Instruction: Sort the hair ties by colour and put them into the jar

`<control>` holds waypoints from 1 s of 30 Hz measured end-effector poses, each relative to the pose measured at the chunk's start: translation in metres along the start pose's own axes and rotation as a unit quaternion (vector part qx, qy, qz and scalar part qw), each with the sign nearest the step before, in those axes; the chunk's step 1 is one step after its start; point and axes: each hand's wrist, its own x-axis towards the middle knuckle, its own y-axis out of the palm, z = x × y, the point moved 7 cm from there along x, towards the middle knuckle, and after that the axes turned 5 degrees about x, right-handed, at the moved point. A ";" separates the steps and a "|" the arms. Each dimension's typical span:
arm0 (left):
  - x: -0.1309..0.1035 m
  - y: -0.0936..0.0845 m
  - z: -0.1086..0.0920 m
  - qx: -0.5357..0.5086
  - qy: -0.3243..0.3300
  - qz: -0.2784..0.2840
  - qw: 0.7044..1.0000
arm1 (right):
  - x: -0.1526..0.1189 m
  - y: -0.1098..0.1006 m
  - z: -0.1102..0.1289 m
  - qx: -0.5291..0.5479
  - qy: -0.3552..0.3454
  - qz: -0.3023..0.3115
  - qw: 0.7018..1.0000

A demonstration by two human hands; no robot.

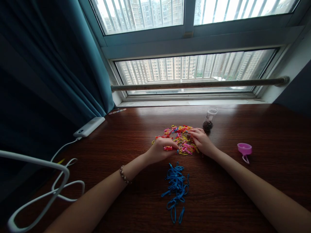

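A mixed pile of small rubber bands (184, 139), yellow, pink, red and a little blue, lies on the dark wooden table. My left hand (162, 149) is at the pile's near left edge, its fingertips pinched on a small blue band (178, 151). At the pile's right side, my right hand (201, 139) touches the bands, with a bit of blue at its fingertips; the fingers are pressed together, and what they grip is too small to make out. Nearer to me, separate from the mixed pile, lies a heap of blue bands (176, 184).
A clear jar (211, 113) with dark contents stands behind my right hand. A pink funnel-like item (244, 149) lies at the right. On the left are a white power bank (89, 127), looped white cable (57, 191) and a blue curtain (80, 58). The window is behind.
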 end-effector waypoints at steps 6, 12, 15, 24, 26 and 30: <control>-0.008 0.027 -0.022 -0.028 0.056 0.161 0.985 | -0.001 -0.014 -0.013 0.252 0.127 -0.060 0.957; -0.011 0.033 -0.029 -0.027 0.086 0.193 0.977 | -0.006 -0.011 -0.016 0.411 0.215 -0.081 0.882; -0.009 0.030 -0.028 -0.010 0.069 0.184 0.980 | -0.006 -0.013 -0.016 0.404 0.226 -0.096 0.881; 0.003 -0.010 0.017 0.210 0.032 -0.049 0.976 | -0.006 -0.016 -0.010 0.310 0.192 -0.089 0.927; 0.004 -0.011 0.033 0.260 0.019 -0.045 0.965 | -0.006 -0.017 -0.007 0.251 0.176 -0.088 0.948; 0.005 -0.004 0.056 0.298 -0.030 0.015 0.954 | -0.005 -0.019 0.003 0.152 0.131 -0.100 0.975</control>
